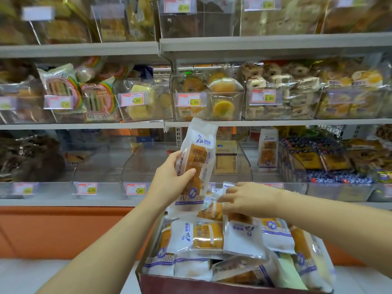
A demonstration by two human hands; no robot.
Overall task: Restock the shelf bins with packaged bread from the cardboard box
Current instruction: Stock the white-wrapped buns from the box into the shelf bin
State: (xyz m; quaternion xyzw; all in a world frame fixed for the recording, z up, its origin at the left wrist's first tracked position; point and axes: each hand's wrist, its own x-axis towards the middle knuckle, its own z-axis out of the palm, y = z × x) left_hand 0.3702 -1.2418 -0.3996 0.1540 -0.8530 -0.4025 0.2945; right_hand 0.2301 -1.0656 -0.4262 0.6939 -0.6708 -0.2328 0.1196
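Bread pack [196, 158], mid-frame, is gripped upright by the left hand [169, 179]; the right hand [244, 200] pinches a second pack [212, 211] above the box [191, 285]. Either slick wrapper might slip and drop.

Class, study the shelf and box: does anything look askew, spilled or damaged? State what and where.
Nothing looks spilled or torn. The bread packets in the cardboard box lie jumbled at mixed angles, and one lone packet stands upright at the back of the bottom shelf.

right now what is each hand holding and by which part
The left hand grips an upright bread packet around its middle. The right hand pinches the end of a second packet on the pile in the cardboard box.
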